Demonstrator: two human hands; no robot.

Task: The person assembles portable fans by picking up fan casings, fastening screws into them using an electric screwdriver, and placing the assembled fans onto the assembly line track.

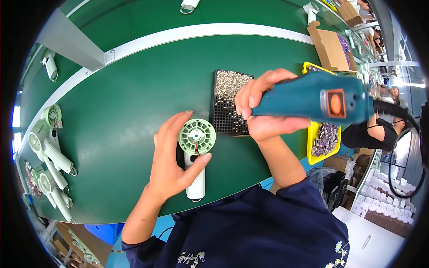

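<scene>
My left hand (167, 167) is closed around a small handheld fan, its fingers along the left of the pale green round head (207, 137) and its thumb at the lower right. The fan lies on the green table with its white handle (195, 181) toward me. Thin wires, one of them red, show inside the open head. In my right hand (263, 127) is a teal electric screwdriver (295, 96), lying nearly level with its cord end to the right. Its tip is hidden by my fingers, beside a black perforated tray (225, 126) of small silvery screws (230, 85).
Several more fans (53, 154) lie at the table's left edge. To the right stands a yellow bin (311, 149) of small purple and metallic parts, with an open cardboard box (328, 47) behind. A white rail (178, 35) and a post (73, 38) border the table's far side.
</scene>
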